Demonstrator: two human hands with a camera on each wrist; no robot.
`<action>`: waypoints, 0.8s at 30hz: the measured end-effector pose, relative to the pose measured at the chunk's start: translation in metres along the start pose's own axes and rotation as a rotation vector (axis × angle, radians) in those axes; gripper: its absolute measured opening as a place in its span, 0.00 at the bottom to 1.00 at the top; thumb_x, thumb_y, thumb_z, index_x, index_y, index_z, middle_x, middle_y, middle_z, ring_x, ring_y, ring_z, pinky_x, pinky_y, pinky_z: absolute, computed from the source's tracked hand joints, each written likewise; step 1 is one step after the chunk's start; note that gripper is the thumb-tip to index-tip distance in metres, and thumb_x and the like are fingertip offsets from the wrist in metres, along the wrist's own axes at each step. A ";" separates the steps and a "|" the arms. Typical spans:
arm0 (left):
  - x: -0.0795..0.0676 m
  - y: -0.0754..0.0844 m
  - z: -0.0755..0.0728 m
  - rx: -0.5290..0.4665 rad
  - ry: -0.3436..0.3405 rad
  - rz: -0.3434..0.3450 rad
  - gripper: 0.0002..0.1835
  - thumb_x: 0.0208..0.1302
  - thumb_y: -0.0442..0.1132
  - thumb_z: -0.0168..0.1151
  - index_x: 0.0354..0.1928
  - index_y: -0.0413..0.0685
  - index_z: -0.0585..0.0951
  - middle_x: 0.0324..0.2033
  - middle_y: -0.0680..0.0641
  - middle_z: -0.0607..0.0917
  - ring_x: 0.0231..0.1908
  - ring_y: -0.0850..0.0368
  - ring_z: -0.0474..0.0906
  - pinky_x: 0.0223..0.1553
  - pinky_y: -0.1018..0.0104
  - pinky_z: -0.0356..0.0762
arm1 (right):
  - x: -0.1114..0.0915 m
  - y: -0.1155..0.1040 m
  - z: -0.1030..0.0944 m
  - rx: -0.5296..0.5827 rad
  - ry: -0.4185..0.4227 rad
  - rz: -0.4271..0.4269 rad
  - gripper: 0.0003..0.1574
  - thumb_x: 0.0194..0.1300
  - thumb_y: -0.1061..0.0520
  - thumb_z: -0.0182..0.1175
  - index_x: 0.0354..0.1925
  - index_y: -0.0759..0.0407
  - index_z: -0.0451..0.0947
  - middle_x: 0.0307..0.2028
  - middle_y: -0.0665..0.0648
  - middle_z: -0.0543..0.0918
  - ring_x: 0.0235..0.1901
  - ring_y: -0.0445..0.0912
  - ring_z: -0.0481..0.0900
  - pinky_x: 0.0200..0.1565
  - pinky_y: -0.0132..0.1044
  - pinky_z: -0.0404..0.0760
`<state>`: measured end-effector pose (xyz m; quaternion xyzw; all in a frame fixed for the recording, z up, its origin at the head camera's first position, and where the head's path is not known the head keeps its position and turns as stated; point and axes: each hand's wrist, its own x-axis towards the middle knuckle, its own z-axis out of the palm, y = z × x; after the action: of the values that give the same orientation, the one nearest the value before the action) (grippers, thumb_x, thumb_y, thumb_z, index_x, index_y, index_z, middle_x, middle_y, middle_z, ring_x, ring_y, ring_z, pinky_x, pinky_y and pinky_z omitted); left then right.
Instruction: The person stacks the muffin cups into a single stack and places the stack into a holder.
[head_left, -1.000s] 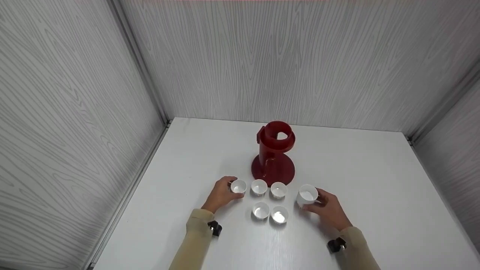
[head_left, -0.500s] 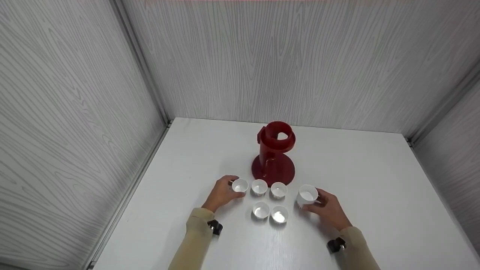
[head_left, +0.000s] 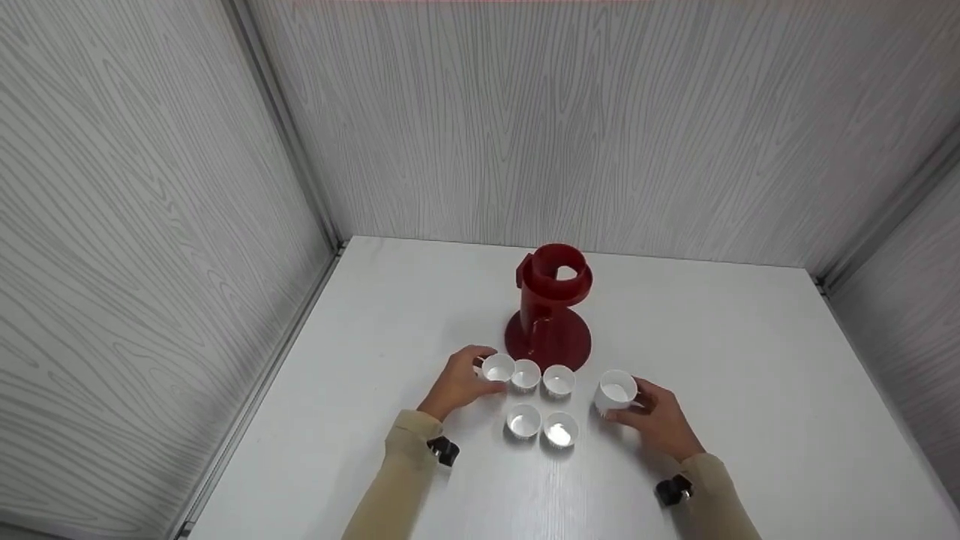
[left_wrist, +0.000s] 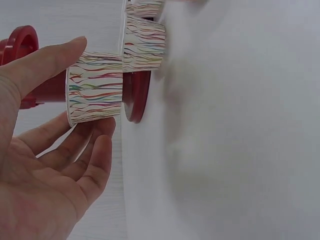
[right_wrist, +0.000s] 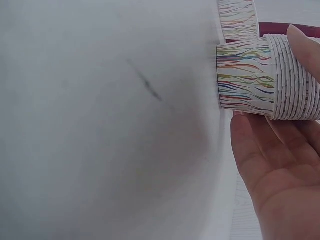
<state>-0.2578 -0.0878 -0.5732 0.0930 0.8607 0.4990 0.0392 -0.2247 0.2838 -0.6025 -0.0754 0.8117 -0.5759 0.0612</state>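
Note:
My left hand grips a small white paper cup patterned with colourful wavy lines, thumb on one side and fingers on the other. It is held upright, its base higher than that of the standing cup close by, which it overlaps in the head view. My right hand holds a stack of nested paper cups with the same pattern, upright and low at the table. Between the hands, several matching cups stand mouth up in two rows, among them a back cup and a front cup.
Just behind the cups stands a red plastic stand with a round base, an upright tube and a ring-shaped top. The white table is bounded by grey wood-grain panels at the back and sides.
My left hand has moved right and slightly away from me with its cup, bringing it up against the back-row cup in the head view. The right hand and its stack have stayed put.

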 end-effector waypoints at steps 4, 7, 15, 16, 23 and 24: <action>0.003 0.010 0.005 0.000 -0.022 0.035 0.34 0.54 0.41 0.81 0.62 0.41 0.79 0.57 0.41 0.83 0.54 0.46 0.79 0.60 0.50 0.79 | 0.000 -0.001 0.001 -0.002 -0.006 -0.001 0.44 0.53 0.53 0.81 0.67 0.52 0.76 0.62 0.56 0.83 0.57 0.35 0.83 0.58 0.28 0.82; 0.005 0.017 0.007 0.009 -0.032 0.035 0.35 0.54 0.43 0.81 0.63 0.42 0.79 0.58 0.42 0.83 0.56 0.47 0.78 0.61 0.50 0.78 | 0.000 -0.002 0.001 0.003 -0.010 0.000 0.44 0.53 0.53 0.81 0.67 0.52 0.76 0.62 0.56 0.83 0.57 0.35 0.83 0.58 0.28 0.82; 0.010 0.040 0.014 0.029 -0.060 0.064 0.35 0.55 0.45 0.80 0.65 0.45 0.79 0.60 0.44 0.82 0.56 0.48 0.78 0.62 0.52 0.78 | 0.000 -0.001 0.000 -0.002 -0.009 -0.003 0.44 0.53 0.53 0.81 0.67 0.51 0.77 0.62 0.55 0.83 0.57 0.35 0.83 0.59 0.28 0.82; 0.011 0.043 0.015 0.037 -0.064 0.077 0.35 0.55 0.45 0.80 0.65 0.45 0.79 0.60 0.44 0.82 0.56 0.49 0.78 0.61 0.53 0.79 | 0.000 -0.001 0.000 -0.002 -0.011 -0.004 0.44 0.53 0.53 0.81 0.67 0.51 0.76 0.62 0.55 0.83 0.57 0.35 0.83 0.59 0.28 0.82; 0.016 0.063 0.027 0.017 -0.098 0.126 0.35 0.54 0.43 0.81 0.64 0.43 0.80 0.59 0.44 0.82 0.57 0.49 0.79 0.64 0.52 0.79 | 0.001 0.001 0.000 -0.002 -0.005 -0.001 0.45 0.53 0.54 0.81 0.67 0.53 0.76 0.63 0.57 0.82 0.56 0.33 0.82 0.58 0.28 0.83; 0.017 0.067 0.029 0.015 -0.105 0.125 0.35 0.54 0.43 0.81 0.64 0.44 0.80 0.59 0.44 0.82 0.58 0.49 0.80 0.65 0.52 0.79 | 0.001 0.001 0.000 0.000 -0.003 -0.001 0.45 0.53 0.54 0.81 0.67 0.53 0.76 0.63 0.57 0.82 0.57 0.33 0.82 0.58 0.28 0.82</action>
<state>-0.2613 -0.0273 -0.5295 0.1729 0.8538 0.4883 0.0522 -0.2257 0.2842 -0.6037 -0.0770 0.8116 -0.5758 0.0621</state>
